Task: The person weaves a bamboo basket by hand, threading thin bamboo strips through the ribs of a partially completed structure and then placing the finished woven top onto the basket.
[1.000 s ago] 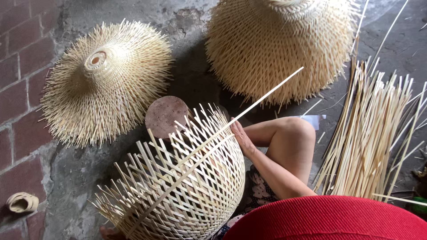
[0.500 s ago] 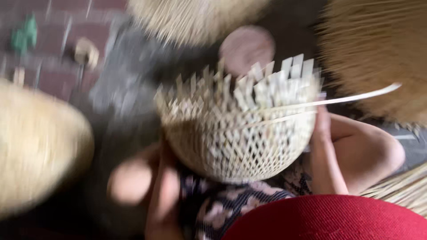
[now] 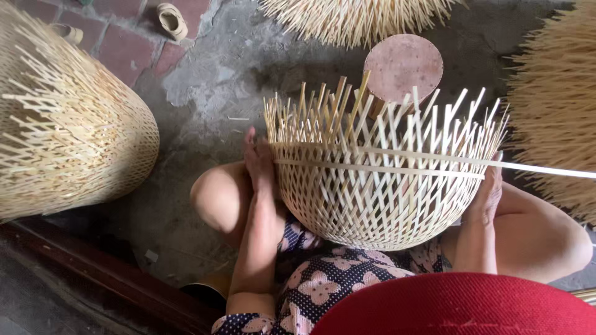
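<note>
A person sitting on a concrete floor (image 3: 205, 68) is steadying a half-woven bamboo basket (image 3: 372, 186) in the lap, its open mouth facing away and its loose upright strips fanning out toward a small round stool (image 3: 403, 65) just beyond. The left hand (image 3: 259, 158) is pressing flat against the basket's left side with fingers stretched along the weave, and the right hand (image 3: 487, 192) is cupping the right side, where a long bamboo strip (image 3: 534, 166) is running across the rim and sticking far out to the right; whether the right fingers are pinching that strip, I cannot tell.

The risk, as it looks from here, lies in that long strip: barely tucked in, it may be springing free of the uprights or snapping if bent hard. The unbound uprights may also be splaying out of order, and their sharp tips are standing close to both hands.

The basket is looking pale, dome-shaped, tightly crossed in diamonds near its base and open at the top. Larger finished baskets (image 3: 68, 124) are lying close by on the left.
</note>
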